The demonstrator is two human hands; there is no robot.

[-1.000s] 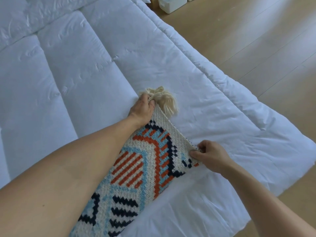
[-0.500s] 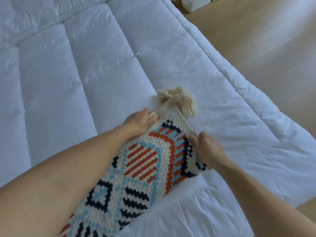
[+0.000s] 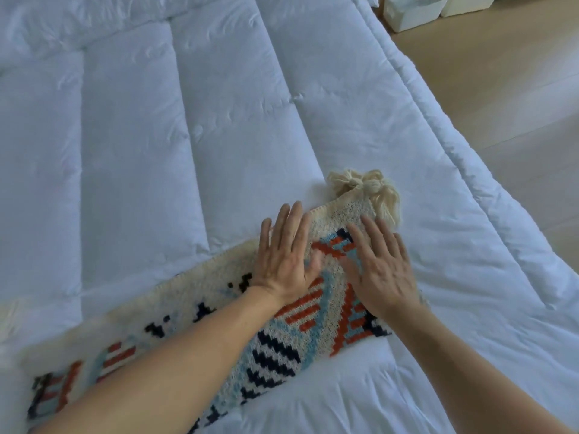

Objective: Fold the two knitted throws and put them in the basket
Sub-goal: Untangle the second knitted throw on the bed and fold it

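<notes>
A knitted throw (image 3: 282, 349) with cream, orange, light blue and navy patterns lies folded into a long strip on the white quilt (image 3: 156, 136). Cream tassels (image 3: 366, 186) bunch at its far corner. My left hand (image 3: 283, 261) lies flat on the strip near that end, fingers straight and spread. My right hand (image 3: 380, 266) presses flat beside it on the same end. Neither hand grips the fabric. My forearms cover part of the strip. Only one throw is in view and I see no basket.
The quilt's right edge runs diagonally along a wooden floor (image 3: 501, 104). Two white plastic bins (image 3: 413, 10) stand on the floor at the top right. The throw's left end is blurred near the frame's lower left.
Both hands let go of the throw's far corners and now lie flat on its end. The view has shifted, showing more of the strip to the left.
</notes>
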